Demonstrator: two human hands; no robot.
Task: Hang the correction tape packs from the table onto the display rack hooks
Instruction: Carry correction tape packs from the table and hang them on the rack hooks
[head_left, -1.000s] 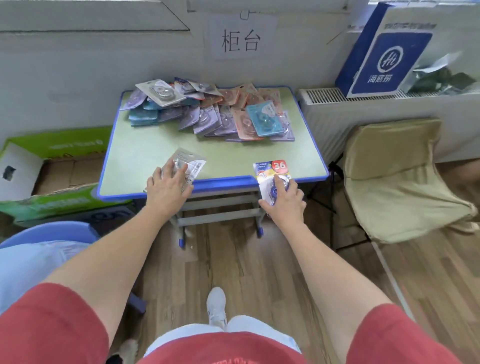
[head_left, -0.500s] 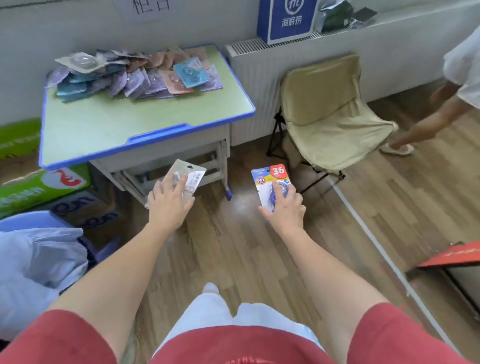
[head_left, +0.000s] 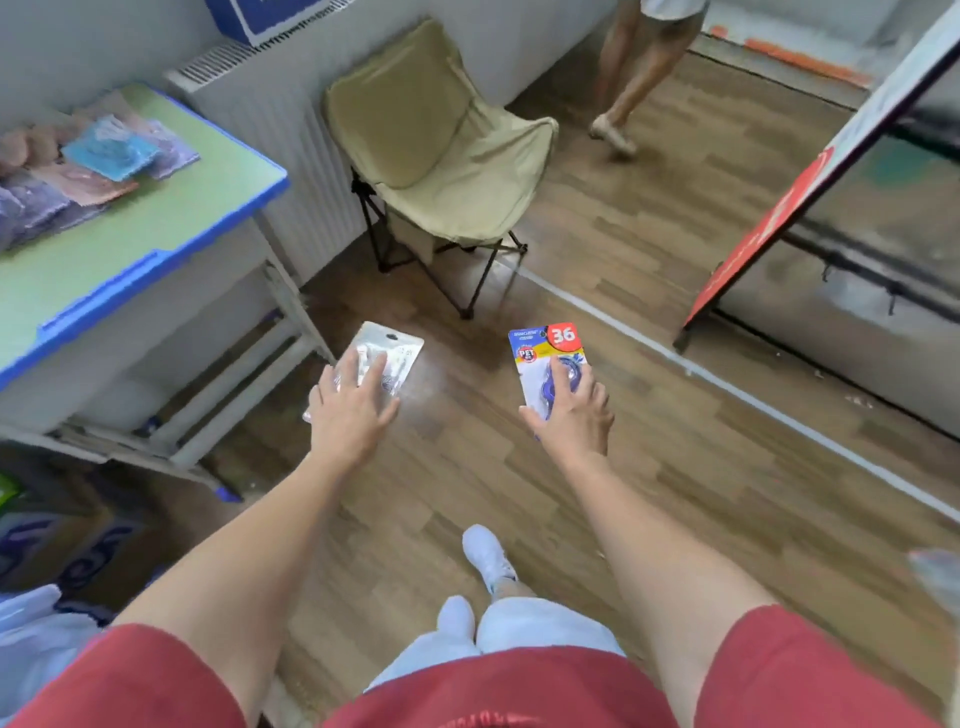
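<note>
We are holding one correction tape pack in each hand, both in the air over the wooden floor (head_left: 467, 467), clear of the table (head_left: 156, 223).

Our left hand (head_left: 353, 415) is gripping the clear pack (head_left: 389, 353), with the fingers spread across its top face; we cannot see the thumb. Its long axis is running away from us and leaning right, with the hang-slot end farthest out.

Our right hand (head_left: 571, 410) is gripping the card-backed pack (head_left: 545, 345), with the fingers lying over the purple dispenser. The printed face is turned up, and the end marked "36" is pointing away from us and tipping slightly left.

The two hands are well apart and roughly level.

The pile of packs (head_left: 78, 171) is lying at the far part of the table, at our left. The table's blue corner is standing near the left hand.

The display rack (head_left: 831, 291) is standing at the right, its red edge slanting down to the floor and dark hooks showing on its face. A white strip (head_left: 727, 389) is crossing the floor between the right hand and the rack.

A folding chair (head_left: 441, 156) is standing ahead, against the radiator (head_left: 270, 114). Another person (head_left: 623, 88) is standing beyond it. Bare floor is lying open between the hands and the rack.
</note>
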